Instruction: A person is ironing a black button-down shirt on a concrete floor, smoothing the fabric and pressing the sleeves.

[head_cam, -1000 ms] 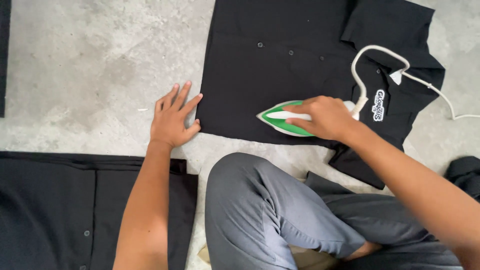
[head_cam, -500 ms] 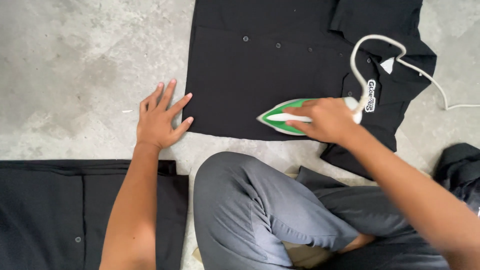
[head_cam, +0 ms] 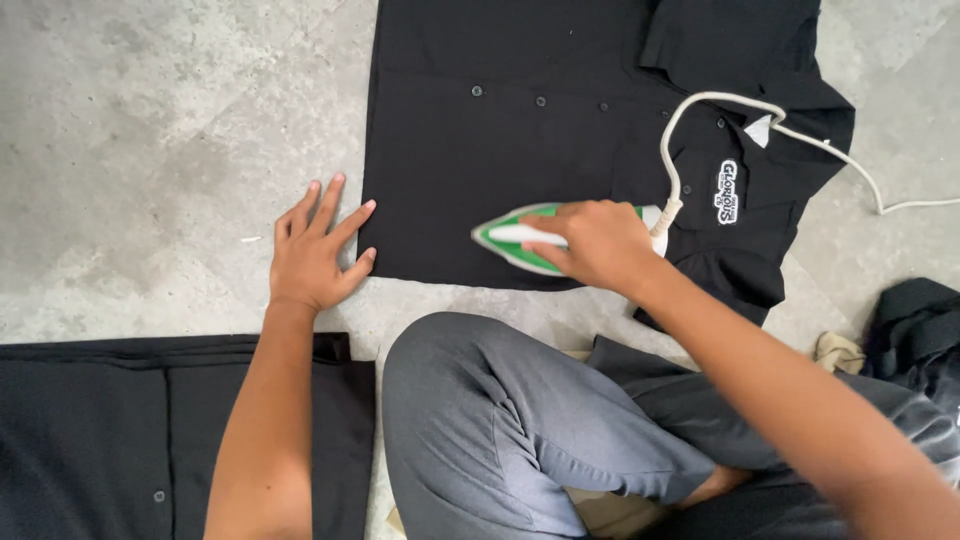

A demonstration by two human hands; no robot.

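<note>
A black button shirt [head_cam: 560,110] lies spread flat on the concrete floor, collar to the right, with a white patch on its chest. My right hand [head_cam: 592,243] grips the handle of a green and white iron [head_cam: 510,238] that rests on the shirt's lower edge, tip pointing left. Its white cord [head_cam: 700,120] loops up over the shirt and runs off to the right. My left hand [head_cam: 315,250] lies flat on the floor, fingers spread, with the fingertips touching the shirt's left hem.
Another black garment [head_cam: 110,430] lies flat at the lower left, under my left forearm. My bent leg in grey trousers [head_cam: 500,420] fills the lower middle. A dark crumpled cloth [head_cam: 915,320] sits at the right edge.
The iron and my right hand have slid a little left along the shirt's lower edge. My left hand stays pressed at the hem.
</note>
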